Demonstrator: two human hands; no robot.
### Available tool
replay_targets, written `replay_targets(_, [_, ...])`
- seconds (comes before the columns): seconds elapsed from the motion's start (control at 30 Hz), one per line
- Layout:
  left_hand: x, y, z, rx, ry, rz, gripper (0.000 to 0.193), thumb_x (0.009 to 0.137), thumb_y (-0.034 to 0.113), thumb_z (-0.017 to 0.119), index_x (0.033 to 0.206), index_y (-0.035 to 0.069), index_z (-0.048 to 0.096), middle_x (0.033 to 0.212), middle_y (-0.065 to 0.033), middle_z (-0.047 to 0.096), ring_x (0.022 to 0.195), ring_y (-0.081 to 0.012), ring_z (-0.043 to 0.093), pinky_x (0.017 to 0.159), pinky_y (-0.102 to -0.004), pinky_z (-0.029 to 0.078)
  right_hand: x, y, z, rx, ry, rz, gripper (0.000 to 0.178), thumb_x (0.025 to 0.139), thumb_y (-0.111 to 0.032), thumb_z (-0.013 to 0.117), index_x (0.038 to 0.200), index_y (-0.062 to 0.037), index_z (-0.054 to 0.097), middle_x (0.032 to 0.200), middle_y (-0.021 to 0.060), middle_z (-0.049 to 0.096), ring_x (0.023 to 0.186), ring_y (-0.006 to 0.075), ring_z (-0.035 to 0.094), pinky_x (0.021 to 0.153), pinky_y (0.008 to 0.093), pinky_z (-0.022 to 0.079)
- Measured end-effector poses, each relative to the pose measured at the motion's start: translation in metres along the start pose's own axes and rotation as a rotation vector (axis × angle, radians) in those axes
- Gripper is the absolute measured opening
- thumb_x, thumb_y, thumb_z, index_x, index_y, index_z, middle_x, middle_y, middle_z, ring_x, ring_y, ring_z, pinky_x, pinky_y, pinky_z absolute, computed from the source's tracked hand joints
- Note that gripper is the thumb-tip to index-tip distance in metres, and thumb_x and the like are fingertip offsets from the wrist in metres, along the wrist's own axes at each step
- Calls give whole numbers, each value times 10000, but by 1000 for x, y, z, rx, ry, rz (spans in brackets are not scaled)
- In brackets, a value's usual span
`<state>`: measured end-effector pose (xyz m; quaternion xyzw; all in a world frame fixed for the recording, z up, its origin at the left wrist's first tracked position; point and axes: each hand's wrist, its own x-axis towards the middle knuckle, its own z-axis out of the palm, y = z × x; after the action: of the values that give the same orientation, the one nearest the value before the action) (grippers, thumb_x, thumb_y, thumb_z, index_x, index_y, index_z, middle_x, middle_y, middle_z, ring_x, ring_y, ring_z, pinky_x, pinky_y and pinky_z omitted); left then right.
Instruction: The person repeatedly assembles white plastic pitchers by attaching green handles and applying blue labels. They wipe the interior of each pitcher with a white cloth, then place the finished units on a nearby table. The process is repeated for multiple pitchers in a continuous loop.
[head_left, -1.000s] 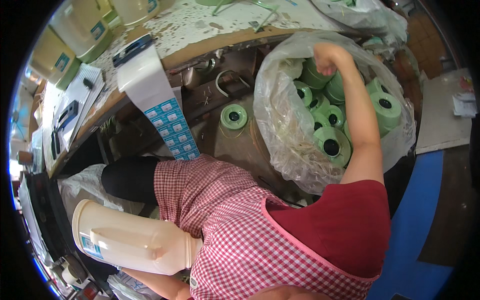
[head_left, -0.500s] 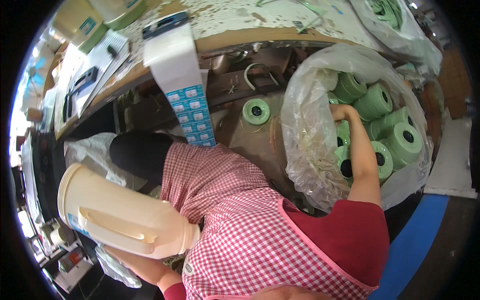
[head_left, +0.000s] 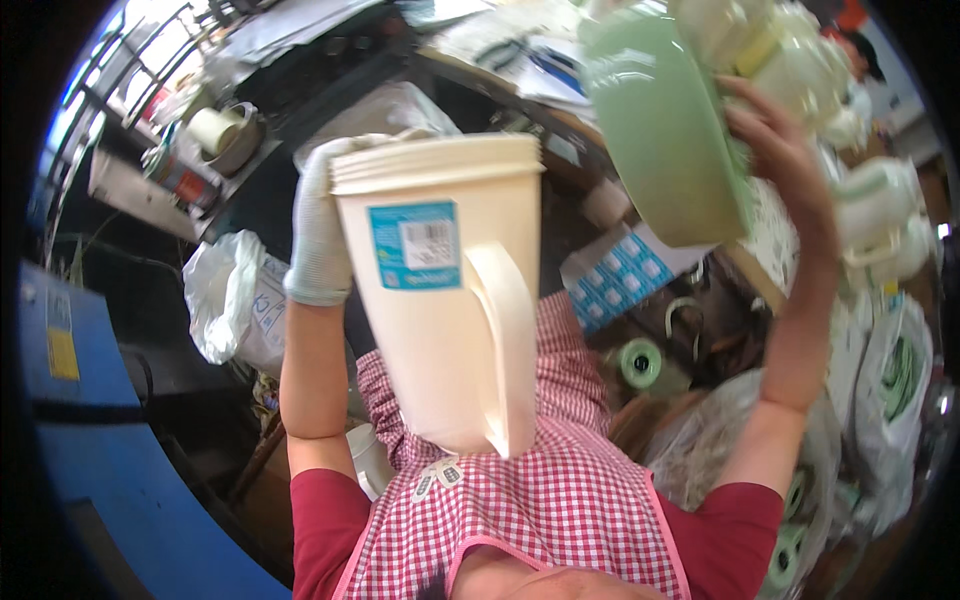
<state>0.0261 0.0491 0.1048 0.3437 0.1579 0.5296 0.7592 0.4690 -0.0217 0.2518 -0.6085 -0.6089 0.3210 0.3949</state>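
My left hand (head_left: 322, 220), in a whitish knitted glove, grips the rim side of a cream plastic jug (head_left: 430, 340). The jug stands upright before my chest, with a blue label and its handle facing me. Several ridges run round its top, and its inside is hidden. Up at the right, my bare right hand (head_left: 775, 140) has its fingers curled at the side of a pale green, rounded plastic jug (head_left: 655, 130), which is smeared by motion. The hand partly covers the green jug's near side.
A worktable (head_left: 765, 270) runs along the right, with cream jugs (head_left: 880, 205) on it. Below are a green spool (head_left: 640, 363), a sheet of blue labels (head_left: 620, 280) and a clear bag (head_left: 700, 440) with green spools. A blue cabinet (head_left: 150, 500) stands left.
My right hand has left the bag of spools and risen to the green jug. The cream jug has swung from lying sideways to upright in front of me. The view has turned left.
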Motion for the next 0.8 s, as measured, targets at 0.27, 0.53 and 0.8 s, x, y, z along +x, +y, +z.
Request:
replay_targets(0.27, [-43, 44, 29, 61, 352, 86, 579, 1090, 410, 345, 1395, -31, 565, 1298, -157, 691, 1145, -189, 690, 1024, -335, 548, 63, -16, 213, 562, -710, -208, 721, 1068, -598, 496, 1532, -47, 487, 1360, 86, 641, 1247, 133, 611, 1057, 330, 496])
replay_targets(0.53, [-46, 21, 13, 129, 339, 279, 1002, 996, 835, 220, 1631, 63, 294, 1583, -162, 463, 1441, -255, 468, 1212, -380, 365, 53, 7, 301, 1191, -537, -36, 819, 1063, -700, 372, 1491, -13, 502, 1458, 133, 587, 1332, 174, 573, 1086, 345, 490])
replay_targets(0.8, [-19, 29, -18, 708, 100, 977, 657, 1042, 549, 550, 1503, 104, 406, 1566, -213, 450, 1444, -290, 465, 1222, -440, 363, 80, 22, 343, 1419, -693, -261, 844, 1030, -774, 323, 1406, -42, 511, 1341, 123, 639, 1217, 196, 635, 1040, 355, 530])
